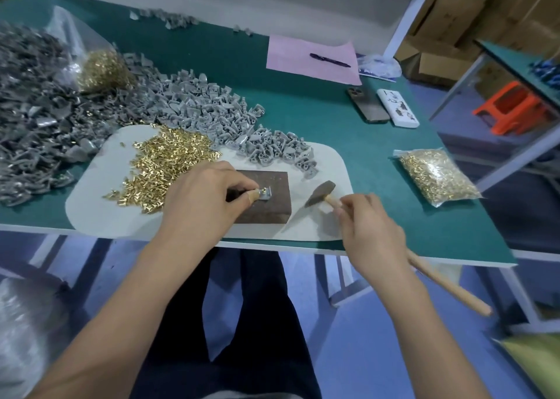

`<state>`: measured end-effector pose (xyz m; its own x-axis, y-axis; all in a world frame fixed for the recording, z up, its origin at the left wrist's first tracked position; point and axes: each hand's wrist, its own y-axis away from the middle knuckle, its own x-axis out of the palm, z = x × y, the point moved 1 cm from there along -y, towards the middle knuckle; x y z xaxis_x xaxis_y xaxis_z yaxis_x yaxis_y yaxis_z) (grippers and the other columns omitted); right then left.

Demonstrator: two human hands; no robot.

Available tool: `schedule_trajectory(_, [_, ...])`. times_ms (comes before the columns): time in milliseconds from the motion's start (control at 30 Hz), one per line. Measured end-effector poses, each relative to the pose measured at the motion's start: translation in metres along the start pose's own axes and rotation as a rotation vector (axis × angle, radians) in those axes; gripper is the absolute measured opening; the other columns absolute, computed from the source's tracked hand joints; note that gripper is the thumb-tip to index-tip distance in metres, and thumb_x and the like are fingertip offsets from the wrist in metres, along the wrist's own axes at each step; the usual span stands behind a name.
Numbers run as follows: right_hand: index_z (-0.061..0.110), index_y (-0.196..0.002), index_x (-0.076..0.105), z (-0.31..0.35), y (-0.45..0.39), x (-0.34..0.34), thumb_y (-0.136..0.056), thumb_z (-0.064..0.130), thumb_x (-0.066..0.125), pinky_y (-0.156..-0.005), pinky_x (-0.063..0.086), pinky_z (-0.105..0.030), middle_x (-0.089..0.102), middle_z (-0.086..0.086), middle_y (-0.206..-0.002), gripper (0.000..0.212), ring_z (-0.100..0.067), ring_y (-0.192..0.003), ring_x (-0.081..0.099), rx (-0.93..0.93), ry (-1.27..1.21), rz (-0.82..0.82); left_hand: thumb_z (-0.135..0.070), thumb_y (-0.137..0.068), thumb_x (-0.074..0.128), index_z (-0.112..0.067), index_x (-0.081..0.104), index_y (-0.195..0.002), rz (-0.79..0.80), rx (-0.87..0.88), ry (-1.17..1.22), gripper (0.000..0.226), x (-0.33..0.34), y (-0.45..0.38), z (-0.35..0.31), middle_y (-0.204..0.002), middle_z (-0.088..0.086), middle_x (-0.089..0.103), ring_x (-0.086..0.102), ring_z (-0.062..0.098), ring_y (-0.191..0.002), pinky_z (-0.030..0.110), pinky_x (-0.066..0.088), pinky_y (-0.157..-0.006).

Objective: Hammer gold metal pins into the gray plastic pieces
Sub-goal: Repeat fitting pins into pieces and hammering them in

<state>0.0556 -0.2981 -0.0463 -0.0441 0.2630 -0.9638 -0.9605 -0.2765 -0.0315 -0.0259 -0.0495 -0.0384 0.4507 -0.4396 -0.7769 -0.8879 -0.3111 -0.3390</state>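
Gold metal pin [264,190] stands in a small stiff gray plastic piece [266,194], pinched by left hand [200,198] fingers; right hand [368,232] fingers grip the wooden-handled hammer [321,193], probably light.

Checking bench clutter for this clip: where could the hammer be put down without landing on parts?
Bare mat right of the block, and bare green table between mat and pin bag. Crowded: loose pins left of the block, gray pieces behind it.

Blue floor [348,353], green-topped table [303,102], orange stool [512,111]
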Motion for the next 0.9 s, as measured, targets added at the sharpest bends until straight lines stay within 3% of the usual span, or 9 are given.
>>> schedule_trajectory(100, [0.024,-0.096,0.061,0.002,-0.002,-0.014,-0.109,0.041,0.032,-0.067,0.043,-0.037,0.066,0.005,-0.102,0.036,-0.017,-0.077,0.06,-0.012,-0.248,-0.085,-0.049,-0.087,0.071,-0.042,0.076,-0.092,0.002,0.002,-0.016,0.011,0.0,0.0,0.0,-0.084,-0.018,0.063,0.054,0.01,-0.092,0.029,0.038,-0.062])
schedule_trajectory(167, [0.031,-0.078,0.061,0.013,-0.001,-0.023,-0.108,0.039,0.042,-0.057,0.04,-0.026,0.07,0.01,-0.082,0.037,-0.006,-0.056,0.051,-0.086,-0.556,-0.071,-0.049,-0.087,0.072,-0.04,0.077,-0.093,0.007,0.012,-0.039,0.011,-0.001,-0.002,-0.001,-0.082,-0.018,0.062,0.055,0.009,-0.091,0.029,0.037,-0.062])
schedule_trajectory(233, [0.037,-0.069,0.06,0.029,0.002,-0.026,-0.103,0.044,0.05,-0.051,0.034,-0.016,0.064,0.018,-0.067,0.036,-0.005,-0.051,0.047,-0.213,-0.583,-0.082,-0.05,-0.087,0.071,-0.041,0.077,-0.092,0.012,0.025,-0.076,0.012,-0.002,-0.004,-0.002,-0.079,-0.018,0.059,0.055,0.01,-0.089,0.028,0.034,-0.061])
schedule_trajectory(367, [0.038,-0.09,0.066,0.049,-0.001,-0.015,-0.099,0.061,0.043,-0.058,0.043,-0.031,0.065,0.019,-0.077,0.033,-0.01,-0.063,0.053,-0.246,-0.382,-0.09,-0.054,-0.087,0.068,-0.042,0.077,-0.093,0.017,0.038,-0.11,0.016,-0.005,-0.007,-0.002,-0.078,-0.017,0.057,0.057,0.012,-0.092,0.029,0.032,-0.061])
schedule_trajectory(467, [0.044,-0.106,0.058,0.05,-0.003,-0.018,-0.099,0.065,0.038,-0.057,0.049,-0.036,0.063,0.013,-0.08,0.03,-0.016,-0.063,0.054,-0.269,-0.353,-0.261,-0.053,-0.087,0.068,-0.042,0.077,-0.093,0.032,0.034,-0.109,0.015,-0.005,-0.008,-0.001,-0.081,-0.017,0.059,0.057,0.012,-0.095,0.029,0.037,-0.064])
schedule_trajectory(567, [0.036,-0.106,0.067,0.055,0.001,-0.015,-0.104,0.052,0.047,-0.056,0.048,-0.036,0.058,0.011,-0.071,0.025,-0.017,-0.061,0.052,-0.319,-0.432,-0.325,-0.052,-0.086,0.071,-0.043,0.077,-0.093,0.041,0.036,-0.1,0.013,-0.004,-0.009,-0.001,-0.082,-0.019,0.06,0.057,0.012,-0.096,0.029,0.04,-0.067])
schedule_trajectory(667, [0.025,-0.1,0.069,0.058,0.001,-0.013,-0.105,0.051,0.046,-0.058,0.051,-0.042,0.058,0.006,-0.066,0.035,-0.027,-0.063,0.052,-0.293,-0.28,-0.193,-0.053,-0.086,0.07,-0.045,0.076,-0.095,0.043,0.031,-0.104,0.014,-0.004,-0.01,0.0,-0.084,-0.02,0.061,0.056,0.008,-0.096,0.028,0.036,-0.066])
schedule_trajectory(800, [0.027,-0.09,0.063,0.057,0.001,-0.026,-0.106,0.055,0.042,-0.05,0.045,-0.038,0.056,0.003,-0.065,0.038,-0.024,-0.057,0.047,-0.291,-0.314,-0.345,-0.055,-0.084,0.071,-0.044,0.076,-0.092,0.045,0.021,-0.098,0.014,-0.003,-0.011,0.001,-0.081,-0.021,0.06,0.056,0.008,-0.094,0.029,0.034,-0.064])
schedule_trajectory(900, [0.025,-0.096,0.067,0.061,0.006,-0.019,-0.105,0.048,0.047,-0.053,0.042,-0.037,0.049,0.007,-0.059,0.032,-0.022,-0.061,0.039,-0.327,-0.254,-0.229,-0.056,-0.083,0.071,-0.047,0.076,-0.091,0.05,0.016,-0.103,0.014,-0.005,-0.011,0.002,-0.083,-0.021,0.063,0.055,0.006,-0.093,0.029,0.037,-0.064])
